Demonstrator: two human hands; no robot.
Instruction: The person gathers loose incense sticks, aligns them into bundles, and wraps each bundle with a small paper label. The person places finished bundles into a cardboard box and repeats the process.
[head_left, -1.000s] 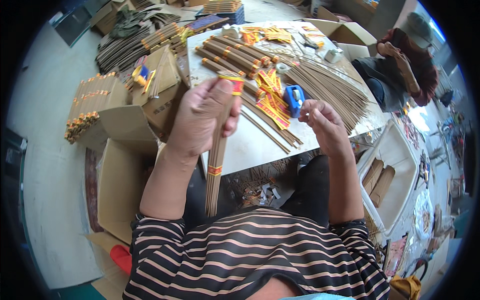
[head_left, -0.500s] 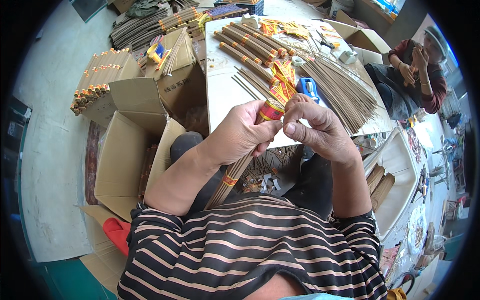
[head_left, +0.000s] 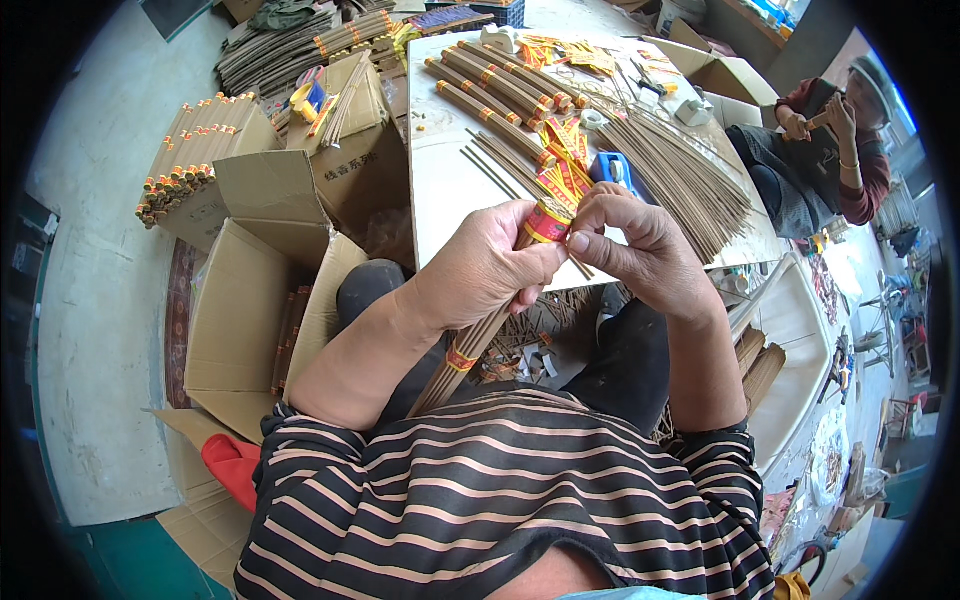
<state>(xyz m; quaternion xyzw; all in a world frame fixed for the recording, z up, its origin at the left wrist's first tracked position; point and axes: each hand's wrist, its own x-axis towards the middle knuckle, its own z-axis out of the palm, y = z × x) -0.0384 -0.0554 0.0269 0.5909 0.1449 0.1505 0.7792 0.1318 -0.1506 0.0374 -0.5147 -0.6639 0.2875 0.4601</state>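
Observation:
My left hand (head_left: pixel 478 268) is closed around a bundle of thin brown incense sticks (head_left: pixel 484 333), which slants from my lap up to the table's near edge. Near its upper end the bundle wears a red and yellow paper band (head_left: pixel 547 222); a second narrow band (head_left: pixel 460 358) circles it lower down. At the upper band's right side, my right hand (head_left: pixel 648 252) pinches with thumb and forefinger, seemingly on the band's edge. Just beyond the hands lie loose red and yellow paper labels (head_left: pixel 566 165) and a blue tape dispenser (head_left: pixel 613 172).
Banded incense bundles (head_left: pixel 495 85) and a fan of loose sticks (head_left: pixel 690 185) lie on the white table (head_left: pixel 437 200). An open cardboard box (head_left: pixel 230 330) stands at my left, with stacked bundles (head_left: pixel 195 150) beyond. Another person (head_left: pixel 835 140) sits at the far right, holding something.
My right thumb and fingers have shifted slightly upward against the upper band. My left hand keeps its grip. The other person's hands have moved.

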